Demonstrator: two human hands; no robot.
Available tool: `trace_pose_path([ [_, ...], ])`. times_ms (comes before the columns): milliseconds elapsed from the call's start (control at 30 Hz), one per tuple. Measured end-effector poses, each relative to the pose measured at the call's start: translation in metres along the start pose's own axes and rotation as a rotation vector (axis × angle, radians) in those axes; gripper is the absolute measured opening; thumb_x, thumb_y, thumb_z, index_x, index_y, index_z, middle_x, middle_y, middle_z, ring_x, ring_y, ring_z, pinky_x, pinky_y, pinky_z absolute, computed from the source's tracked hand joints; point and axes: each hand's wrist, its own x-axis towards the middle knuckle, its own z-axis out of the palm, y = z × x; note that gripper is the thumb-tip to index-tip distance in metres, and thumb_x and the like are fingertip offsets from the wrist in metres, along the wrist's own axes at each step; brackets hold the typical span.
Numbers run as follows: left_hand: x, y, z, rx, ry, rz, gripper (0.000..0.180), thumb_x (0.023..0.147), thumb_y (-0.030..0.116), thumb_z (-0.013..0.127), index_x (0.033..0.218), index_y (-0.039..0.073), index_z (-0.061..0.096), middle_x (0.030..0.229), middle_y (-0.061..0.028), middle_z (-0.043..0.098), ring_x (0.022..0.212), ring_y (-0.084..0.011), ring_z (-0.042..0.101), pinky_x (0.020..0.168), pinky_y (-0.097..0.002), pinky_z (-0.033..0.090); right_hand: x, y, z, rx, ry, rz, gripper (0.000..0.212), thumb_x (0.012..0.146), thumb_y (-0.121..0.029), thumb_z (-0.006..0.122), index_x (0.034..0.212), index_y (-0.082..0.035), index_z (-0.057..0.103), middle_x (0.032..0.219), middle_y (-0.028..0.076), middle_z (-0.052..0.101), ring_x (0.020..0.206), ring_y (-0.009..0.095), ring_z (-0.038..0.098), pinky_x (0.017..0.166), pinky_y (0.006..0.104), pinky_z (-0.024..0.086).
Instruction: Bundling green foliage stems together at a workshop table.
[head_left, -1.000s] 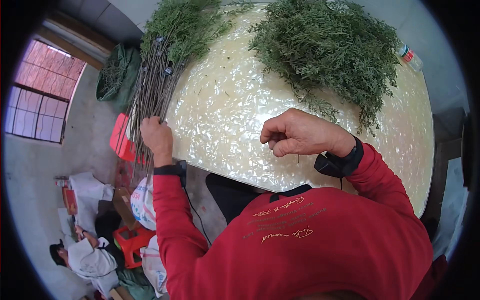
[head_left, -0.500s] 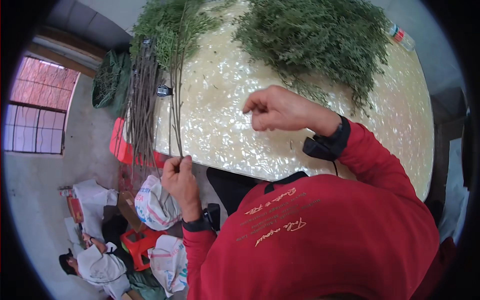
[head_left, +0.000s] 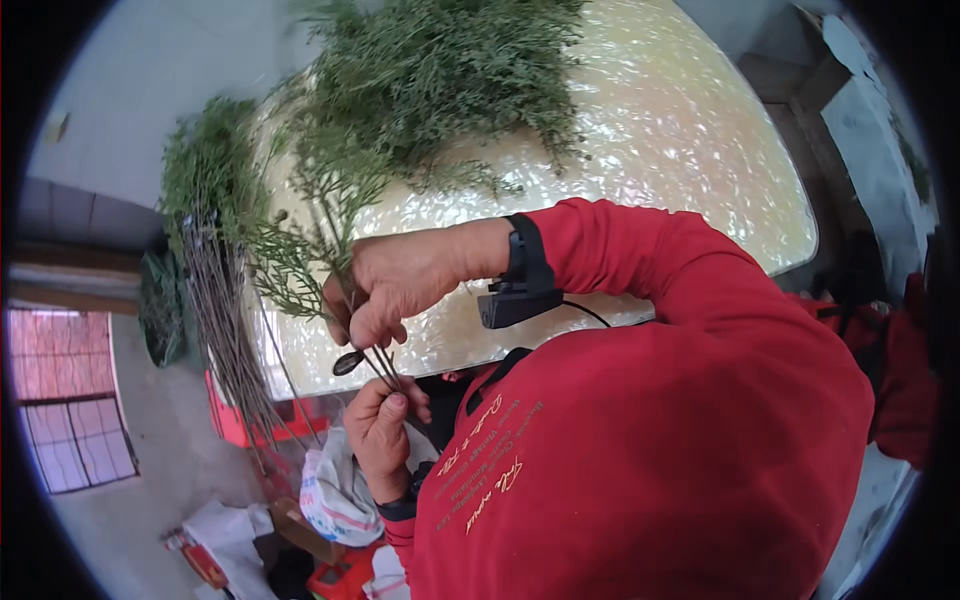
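My left hand (head_left: 378, 440) pinches the bare lower ends of a few leafy green sprigs (head_left: 325, 235) at the table's near edge. Higher up, my right hand (head_left: 405, 280) is closed around the same stems, its fingers curled and partly hidden. Feathery leaves stick out above and to the left of that hand. Just below its fingers is a small dark oval object (head_left: 347, 363). Left of the sprigs lies a bundle of long brown stems (head_left: 225, 310) with leafy tops, its cut ends hanging past the table edge. A large heap of green foliage (head_left: 450, 85) covers the far side.
The glossy, pearl-patterned table (head_left: 690, 150) stretches to the right. Below its left corner are a red plastic stool or bin (head_left: 228, 415) and white sacks (head_left: 340, 495). A green bag (head_left: 162, 310) of twigs stands against the left wall, near a barred window (head_left: 70, 400).
The view has swung to the right. My right hand, empty before, has come left and closed on the sprigs above my left hand, which still holds stem ends.
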Motion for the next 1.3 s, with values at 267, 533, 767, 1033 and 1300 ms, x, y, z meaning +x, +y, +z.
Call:
trace_pose_path([
  [267, -0.002, -0.001, -0.032, -0.251, 0.224, 0.153, 0.022, 0.088, 0.015, 0.051, 0.097, -0.005, 0.051, 0.073, -0.0107, 0.055, 0.048, -0.0137, 0.048, 0.039, -0.0237, 0.039, -0.029, -0.035, -0.062, -0.847, 0.492, -0.085, 0.015, 0.068, -0.009, 0.058, 0.081, -0.002, 0.063, 0.070, 0.009, 0.064, 0.063, 0.018, 0.061, 0.060, 0.0291, 0.050],
  [533, 0.007, -0.007, -0.047, -0.286, 0.337, 0.184, 0.018, 0.089, 0.013, 0.049, 0.097, -0.002, 0.052, 0.072, -0.0081, 0.054, 0.045, -0.0125, 0.045, 0.036, -0.0224, 0.034, -0.034, -0.064, -0.188, -1.610, 0.955, -0.028, 0.009, 0.071, -0.010, 0.057, 0.077, -0.006, 0.061, 0.074, 0.010, 0.062, 0.071, 0.026, 0.061, 0.067, 0.0348, 0.049],
  [767, 0.013, -0.003, -0.041, -0.108, 0.407, 0.137, 0.017, 0.088, 0.013, 0.051, 0.093, -0.004, 0.053, 0.067, -0.0069, 0.053, 0.043, -0.0114, 0.044, 0.035, -0.0215, 0.033, -0.001, -0.066, -0.158, -1.642, 0.973, -0.475, 0.007, 0.072, -0.009, 0.056, 0.076, -0.005, 0.059, 0.070, 0.014, 0.059, 0.072, 0.031, 0.059, 0.063, 0.0393, 0.048],
  [1033, 0.018, 0.004, -0.042, -0.142, 0.452, 0.154, 0.015, 0.084, 0.007, 0.054, 0.092, -0.006, 0.055, 0.067, -0.0080, 0.054, 0.045, -0.0108, 0.047, 0.036, -0.0191, 0.034, -0.001, -0.074, -0.138, -1.853, 0.500, -0.007, 0.006, 0.066, -0.004, 0.052, 0.066, -0.002, 0.058, 0.066, 0.016, 0.057, 0.069, 0.034, 0.058, 0.059, 0.0403, 0.047],
  [1300, 0.025, 0.008, -0.043, -0.170, 0.458, 0.168, 0.015, 0.085, 0.006, 0.054, 0.092, -0.007, 0.055, 0.067, -0.0080, 0.054, 0.046, -0.0106, 0.047, 0.036, -0.0191, 0.034, -0.009, -0.073, -0.113, -1.894, 0.633, -0.024, 0.006, 0.065, -0.003, 0.051, 0.064, -0.001, 0.057, 0.066, 0.015, 0.057, 0.070, 0.034, 0.058, 0.058, 0.0392, 0.048],
])
